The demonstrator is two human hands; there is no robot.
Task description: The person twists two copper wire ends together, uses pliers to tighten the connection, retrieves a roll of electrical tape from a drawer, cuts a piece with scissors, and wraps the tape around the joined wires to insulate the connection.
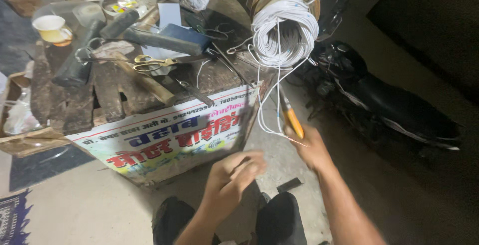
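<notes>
Below the white wire coil (284, 33), the right hand (310, 147) grips an orange-handled tool (291, 117) among hanging strands; left hand (234, 175), blurred, grip indiscernible; best keep strands taut, I judge.

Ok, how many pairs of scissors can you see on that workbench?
2. The gold-handled scissors lie mid-bench; the dark scissors sit near the white wire coil. Clutter may hide others.

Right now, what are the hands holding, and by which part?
The right hand grips an orange-handled tool by the lower end of its handle, tip up among the white wires. The left hand is blurred; nothing visible in it.
</notes>
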